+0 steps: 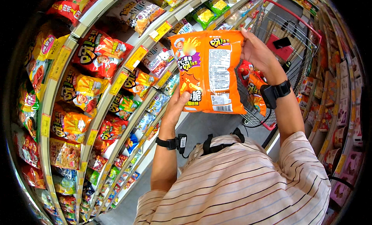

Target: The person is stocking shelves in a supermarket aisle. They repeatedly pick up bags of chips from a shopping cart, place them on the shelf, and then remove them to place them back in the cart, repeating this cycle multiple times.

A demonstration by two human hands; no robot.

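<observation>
Held up in front of me is a large orange bag of potato snacks, its printed back with the barcode turned toward me. My left hand grips its lower left edge, thumb lying over the front. At the upper right corner, my right hand pinches the bag, with most of its fingers hidden behind. A wire shopping cart with a red handle stands beyond my right forearm. Inside it lie a red snack bag with orange on it and a dark phone.
Shelves along the left carry many snack bags, among them a red chip bag and an orange-yellow one. Yellow price tags line the shelf edges. Another packed shelf runs along the right. Grey floor shows between them.
</observation>
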